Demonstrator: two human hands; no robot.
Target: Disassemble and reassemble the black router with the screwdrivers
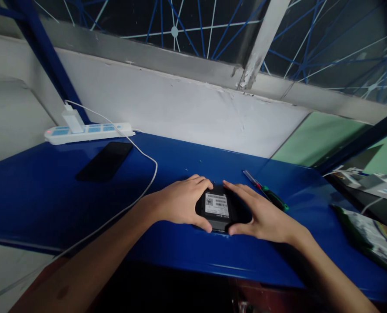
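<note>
A small black device [217, 209] with a white barcode label on top lies near the front edge of a blue table [66, 204]. My left hand [180, 202] cups its left side, thumb at the front corner and fingers curled over the back. My right hand [261, 213] grips its right side the same way. Both hands rest on the tabletop. Just right of my right hand lies a screwdriver [267, 192] with a green and black handle.
A black phone [105, 161] lies face up at the back left. Behind it sits a white power strip [89, 131] with a charger plugged in; its white cable [148, 182] trails across the table. A printed bag [372, 237] and cluttered items [369, 180] are at right.
</note>
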